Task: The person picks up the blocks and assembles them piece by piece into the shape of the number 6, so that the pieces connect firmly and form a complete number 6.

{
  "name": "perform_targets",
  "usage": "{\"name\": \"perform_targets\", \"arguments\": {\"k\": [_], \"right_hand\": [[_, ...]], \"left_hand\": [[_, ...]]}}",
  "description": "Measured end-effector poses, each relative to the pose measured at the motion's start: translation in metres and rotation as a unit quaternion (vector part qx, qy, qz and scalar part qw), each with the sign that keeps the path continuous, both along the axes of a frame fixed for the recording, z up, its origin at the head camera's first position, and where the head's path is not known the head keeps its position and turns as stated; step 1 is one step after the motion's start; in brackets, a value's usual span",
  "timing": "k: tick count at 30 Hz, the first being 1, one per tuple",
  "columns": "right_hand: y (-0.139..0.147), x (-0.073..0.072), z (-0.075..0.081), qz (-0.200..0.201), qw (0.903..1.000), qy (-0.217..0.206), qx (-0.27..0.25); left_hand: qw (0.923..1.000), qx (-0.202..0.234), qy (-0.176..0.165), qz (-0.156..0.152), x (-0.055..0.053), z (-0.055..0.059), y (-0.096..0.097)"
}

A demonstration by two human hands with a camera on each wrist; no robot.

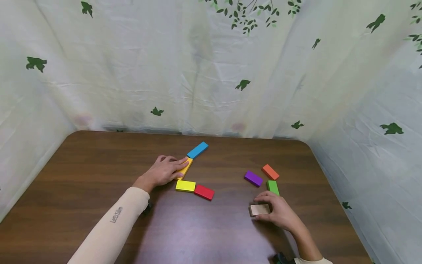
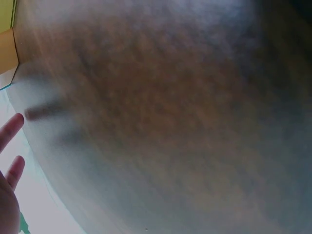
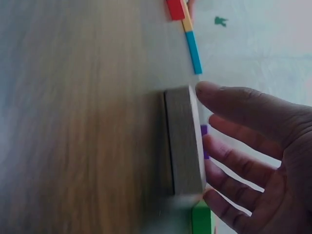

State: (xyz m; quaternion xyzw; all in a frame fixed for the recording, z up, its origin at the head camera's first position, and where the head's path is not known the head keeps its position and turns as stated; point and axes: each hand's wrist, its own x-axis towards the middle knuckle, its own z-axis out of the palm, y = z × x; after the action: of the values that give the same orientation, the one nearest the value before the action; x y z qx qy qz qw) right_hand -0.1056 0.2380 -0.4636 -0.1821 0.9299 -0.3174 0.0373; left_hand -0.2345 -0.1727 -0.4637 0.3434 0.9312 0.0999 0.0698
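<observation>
My left hand [image 1: 163, 171] rests on an orange-yellow block [image 1: 188, 165], its fingers stretched over it. A blue block [image 1: 197, 150] meets that block's far end; a yellow block [image 1: 185, 186] lies by its near end, with a red block [image 1: 204, 192] following at the right. On the right, my right hand [image 1: 276, 211] holds a plain grey-brown wooden block [image 1: 259, 210], thumb on the near side and fingers on the far side. The right wrist view shows this block [image 3: 185, 141] beside the thumb and fingertips. The left wrist view catches only part of my left hand [image 2: 7, 195].
Beyond my right hand lie a green block [image 1: 273, 187], a purple block [image 1: 253, 178] and an orange block [image 1: 270, 171]. The brown wooden table [image 1: 99, 161] has rounded far corners. A pale curtain [image 1: 138, 66] with leaf and bird prints hangs around it.
</observation>
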Motion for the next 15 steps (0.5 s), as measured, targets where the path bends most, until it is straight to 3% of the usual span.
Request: {"name": "perform_targets", "arguments": {"k": [15], "right_hand": [[0.011, 0.001, -0.005, -0.001, 0.9999, -0.004, -0.009]], "left_hand": [[0.9999, 0.003, 0.000, 0.011, -0.001, -0.004, 0.001]]}}
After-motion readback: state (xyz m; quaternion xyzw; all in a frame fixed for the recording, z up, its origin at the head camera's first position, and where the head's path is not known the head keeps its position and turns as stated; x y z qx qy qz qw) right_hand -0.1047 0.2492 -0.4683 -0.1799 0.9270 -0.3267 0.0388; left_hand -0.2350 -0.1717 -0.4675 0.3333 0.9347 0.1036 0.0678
